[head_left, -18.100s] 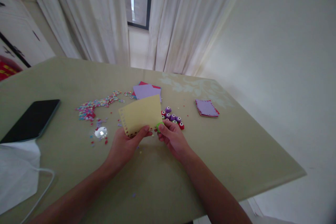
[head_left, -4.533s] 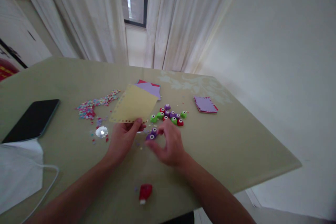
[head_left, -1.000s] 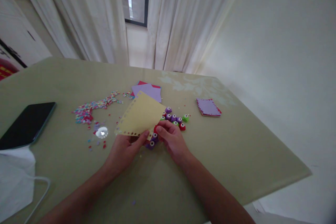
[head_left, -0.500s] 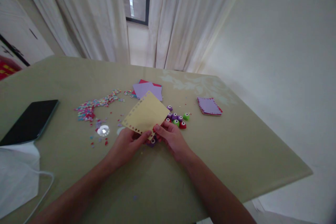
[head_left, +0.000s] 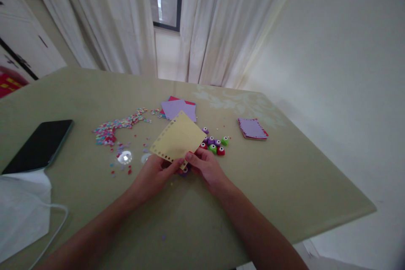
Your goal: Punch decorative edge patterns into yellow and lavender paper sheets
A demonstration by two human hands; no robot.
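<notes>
A yellow square of paper [head_left: 180, 137], with small holes along its left-hand edges, is tilted up between my hands above the table. My left hand [head_left: 155, 175] pinches it near the bottom corner, thumb on top and fingers beneath. My right hand [head_left: 207, 166] is closed at the lower right edge, its thumb pressing on a small red hole punch [head_left: 187, 156], mostly hidden by the fingers. Just below the paper's corner shows a purple punch [head_left: 184, 171] with an eye on it. Several more eye-shaped punches in red, green and purple [head_left: 212, 148] stand right behind my right hand.
Purple and red paper sheets [head_left: 179, 109] lie behind the yellow one. A stack of edge-punched squares [head_left: 252, 128] sits to the right. Left are scattered confetti [head_left: 115, 128], a shiny clear disc [head_left: 124, 157], a phone [head_left: 39, 145] and a white mask [head_left: 23, 215] with its cord.
My view has shifted slightly. Both hands keep their hold on the yellow paper, and my right thumb now covers more of the red punch.
</notes>
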